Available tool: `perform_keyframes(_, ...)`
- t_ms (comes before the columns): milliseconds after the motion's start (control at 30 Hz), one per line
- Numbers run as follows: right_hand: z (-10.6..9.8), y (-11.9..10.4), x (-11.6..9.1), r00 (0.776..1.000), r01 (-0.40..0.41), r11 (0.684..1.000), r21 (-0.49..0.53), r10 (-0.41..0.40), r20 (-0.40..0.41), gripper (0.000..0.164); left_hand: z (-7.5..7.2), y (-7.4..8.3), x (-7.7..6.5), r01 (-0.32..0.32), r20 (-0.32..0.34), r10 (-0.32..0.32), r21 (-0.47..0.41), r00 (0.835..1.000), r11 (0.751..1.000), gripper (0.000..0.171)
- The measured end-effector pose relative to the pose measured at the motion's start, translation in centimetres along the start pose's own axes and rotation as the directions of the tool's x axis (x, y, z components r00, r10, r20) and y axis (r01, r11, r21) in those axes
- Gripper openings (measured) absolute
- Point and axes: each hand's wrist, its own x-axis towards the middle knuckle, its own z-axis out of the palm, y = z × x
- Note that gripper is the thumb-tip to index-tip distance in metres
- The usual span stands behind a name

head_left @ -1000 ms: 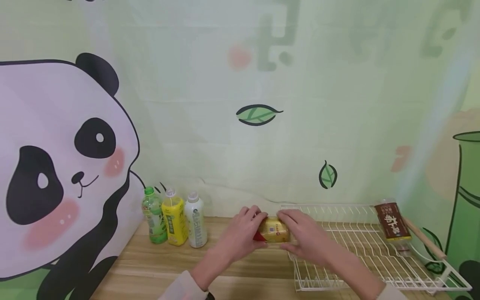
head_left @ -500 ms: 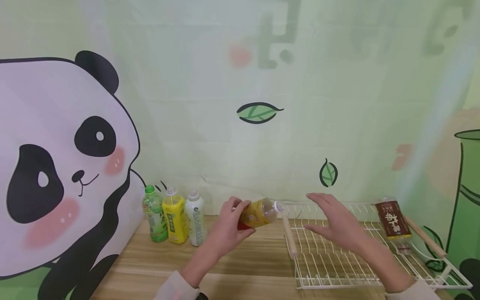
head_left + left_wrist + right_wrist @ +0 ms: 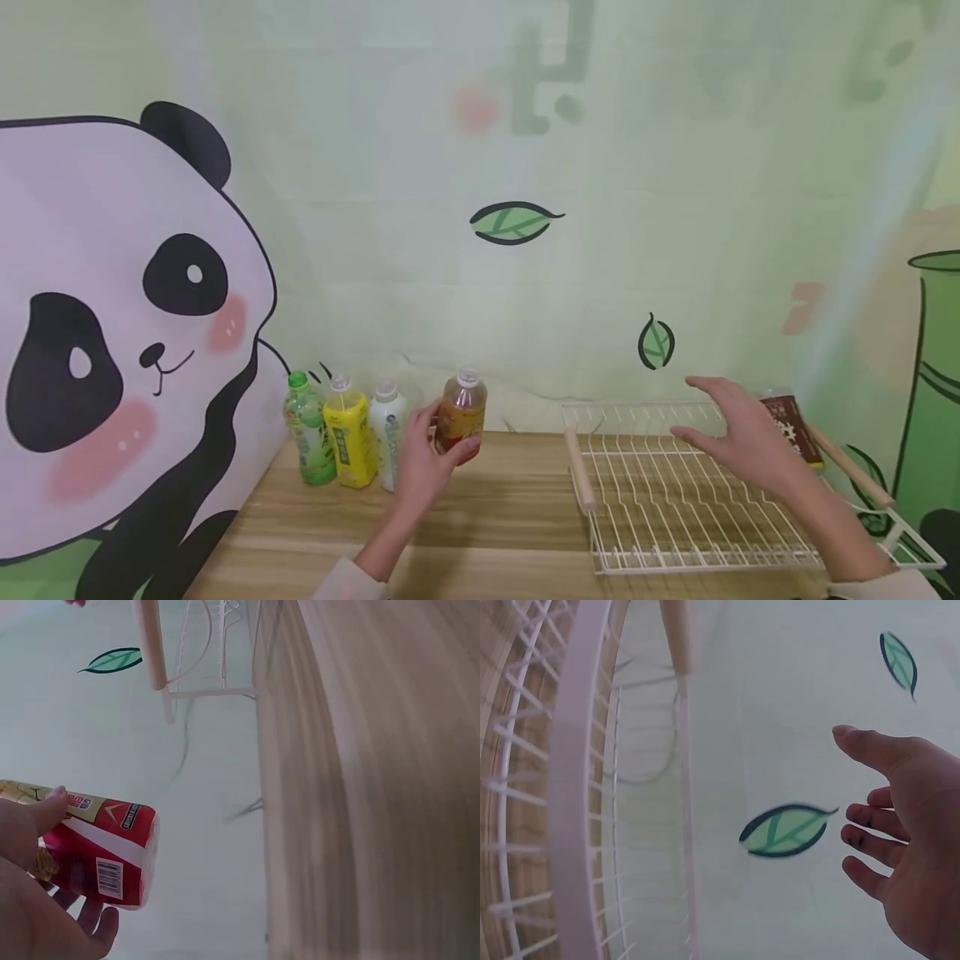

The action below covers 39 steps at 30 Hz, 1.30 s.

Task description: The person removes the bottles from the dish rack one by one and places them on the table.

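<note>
My left hand [image 3: 423, 454] grips a drink bottle [image 3: 461, 412] with a yellow and red label and a white cap. The bottle is nearly upright, held above the table just right of the standing bottles. In the left wrist view its red label end [image 3: 112, 862] shows a barcode, with the thumb on one side and fingers on the other. My right hand [image 3: 757, 442] is over the right part of the white wire rack [image 3: 645, 508], fingers and thumb spread with nothing between them. Behind it, partly hidden, a bottle with a dark brown label [image 3: 791, 425] lies tilted on the rack.
Three bottles stand at the back left of the wooden table [image 3: 315, 542]: a green one [image 3: 309, 433], a yellow one [image 3: 350, 437] and a white one [image 3: 386, 425], partly hidden by the left hand. The rack has wooden handles [image 3: 579, 471]. A printed cloth wall stands behind.
The right hand has let go of the bottle and moved right over the rack. The left hand has carried the bottle left and turned it from lying sideways to nearly upright.
</note>
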Motion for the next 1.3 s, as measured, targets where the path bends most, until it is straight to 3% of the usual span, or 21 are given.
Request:
perform_keyframes(333, -0.4, 5.2, -1.3, 0.994, -0.113, 0.993, 0.014, 0.113, -0.008, 0.079, 0.4, -2.4, -0.8, 0.099, -0.072, -0.104, -0.064, 0.992, 0.993, 0.07)
perform_keyframes(567, -0.3, 9.0, -2.8, 0.988, -0.151, 0.988, -0.018, 0.151, -0.032, 0.082, 0.8, -3.5, -1.7, 0.141, -0.108, -0.142, -0.02, 0.984, 0.99, 0.071)
perform_keyframes(700, -0.5, 10.4, -3.3, 0.98, -0.2, 0.98, 0.014, 0.2, -0.019, 0.083, 0.8, -4.0, -2.0, 0.174, -0.142, -0.169, 0.021, 0.975, 0.984, 0.073)
perform_keyframes(1033, -0.4, 13.9, -4.8, 0.93, -0.365, 0.93, 0.041, 0.364, 0.044, 0.102, 1.7, -4.6, -1.9, 0.194, -0.181, -0.182, 0.052, 0.966, 0.98, 0.07)
perform_keyframes(1300, 0.5, 15.5, -5.2, 0.869, -0.493, 0.868, 0.059, 0.49, 0.062, 0.114, 2.1, -5.4, -2.2, 0.192, -0.195, -0.178, 0.055, 0.964, 0.98, 0.069)
